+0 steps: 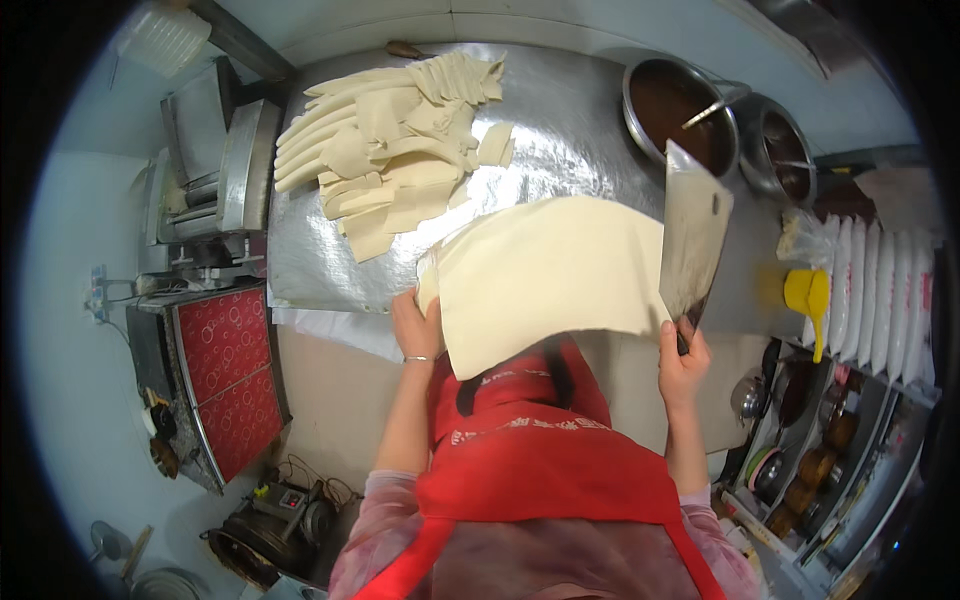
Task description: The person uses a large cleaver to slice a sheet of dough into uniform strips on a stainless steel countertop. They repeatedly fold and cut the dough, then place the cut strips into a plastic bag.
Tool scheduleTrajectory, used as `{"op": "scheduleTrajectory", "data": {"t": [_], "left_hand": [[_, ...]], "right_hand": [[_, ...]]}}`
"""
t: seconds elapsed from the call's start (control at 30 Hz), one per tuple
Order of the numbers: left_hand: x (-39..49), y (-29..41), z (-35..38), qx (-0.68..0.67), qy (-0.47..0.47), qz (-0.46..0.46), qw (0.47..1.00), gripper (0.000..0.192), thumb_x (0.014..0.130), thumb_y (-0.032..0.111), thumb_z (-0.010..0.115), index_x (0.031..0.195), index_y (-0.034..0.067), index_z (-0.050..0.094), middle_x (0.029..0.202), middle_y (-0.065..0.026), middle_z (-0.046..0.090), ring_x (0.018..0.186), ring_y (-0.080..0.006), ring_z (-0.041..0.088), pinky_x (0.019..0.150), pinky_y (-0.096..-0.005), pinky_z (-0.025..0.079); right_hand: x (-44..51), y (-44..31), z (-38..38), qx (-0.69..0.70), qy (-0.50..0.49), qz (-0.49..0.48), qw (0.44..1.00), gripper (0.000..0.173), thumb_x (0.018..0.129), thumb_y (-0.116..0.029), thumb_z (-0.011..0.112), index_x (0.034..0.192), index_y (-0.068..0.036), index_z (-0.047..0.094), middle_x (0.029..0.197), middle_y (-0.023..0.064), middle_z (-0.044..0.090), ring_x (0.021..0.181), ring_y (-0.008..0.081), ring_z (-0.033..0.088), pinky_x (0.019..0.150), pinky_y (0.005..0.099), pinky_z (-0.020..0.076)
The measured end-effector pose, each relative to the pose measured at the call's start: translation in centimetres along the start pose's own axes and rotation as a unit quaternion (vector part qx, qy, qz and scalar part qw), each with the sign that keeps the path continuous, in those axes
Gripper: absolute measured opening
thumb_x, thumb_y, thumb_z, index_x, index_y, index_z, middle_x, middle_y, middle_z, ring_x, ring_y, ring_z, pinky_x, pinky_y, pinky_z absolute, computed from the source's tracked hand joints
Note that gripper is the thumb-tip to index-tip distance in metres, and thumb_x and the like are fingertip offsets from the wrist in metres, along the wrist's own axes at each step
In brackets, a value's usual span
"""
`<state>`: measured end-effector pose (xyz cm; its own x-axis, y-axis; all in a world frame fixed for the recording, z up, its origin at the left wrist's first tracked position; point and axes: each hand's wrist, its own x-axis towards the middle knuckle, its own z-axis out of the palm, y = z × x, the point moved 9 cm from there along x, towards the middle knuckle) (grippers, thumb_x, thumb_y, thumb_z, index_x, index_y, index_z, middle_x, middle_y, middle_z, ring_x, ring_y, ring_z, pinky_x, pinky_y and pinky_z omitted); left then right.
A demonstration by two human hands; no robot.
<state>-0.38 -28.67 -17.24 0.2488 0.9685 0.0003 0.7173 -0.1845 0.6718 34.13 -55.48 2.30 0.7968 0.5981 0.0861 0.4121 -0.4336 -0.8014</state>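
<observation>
A wide sheet of pale dough (551, 274) hangs between my two hands over the front edge of a metal table (577, 161). My left hand (417, 326) grips its left end, where the dough doubles over. With my right hand (684, 358) I hold a cleaver (694, 232) by its handle, blade pointing up and away from me, and pinch the sheet's right corner. Farther back on the table lies a heap of dough strips and cut pieces (390, 150), with a small stack of pieces (496, 145) at its right.
At the back right stand a metal bowl of brown sauce (679, 97) and a second metal pot (780, 150). A yellow scoop (808, 292) and filled plastic bags (874, 300) are at the right, above a shelf rack. A metal machine (244, 165) adjoins the table's left side.
</observation>
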Motion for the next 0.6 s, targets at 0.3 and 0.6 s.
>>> {"op": "scheduleTrajectory", "data": {"t": [0.3, 0.6], "left_hand": [[-1.2, -0.1, 1.4, 0.056, 0.027, -0.005, 0.998, 0.019, 0.089, 0.012, 0.069, 0.1, 0.001, 0.057, 0.095, -0.0154, 0.058, 0.096, -0.0383, 0.054, 0.087, -0.0461, 0.043], [11.0, -1.2, -5.3, -0.16, 0.025, -0.136, 0.977, 0.025, 0.104, 0.022, 0.053, 0.108, 0.0, 0.064, 0.101, -0.0132, 0.068, 0.096, -0.0304, 0.064, 0.089, -0.0392, 0.048]], "right_hand": [[9.0, -3.9, 2.2, -0.083, -0.129, -0.196, 0.968, 0.045, 0.088, 0.006, 0.063, 0.132, -0.002, 0.063, 0.083, 0.0138, 0.067, 0.069, 0.0211, 0.064, 0.066, 0.032, 0.0499], [11.8, -6.6, 5.6, -0.149, -0.223, -0.254, 0.929, 0.055, 0.081, -0.008, 0.074, 0.135, -0.006, 0.061, 0.078, 0.0135, 0.063, 0.067, 0.0286, 0.063, 0.062, 0.0359, 0.0504]]}}
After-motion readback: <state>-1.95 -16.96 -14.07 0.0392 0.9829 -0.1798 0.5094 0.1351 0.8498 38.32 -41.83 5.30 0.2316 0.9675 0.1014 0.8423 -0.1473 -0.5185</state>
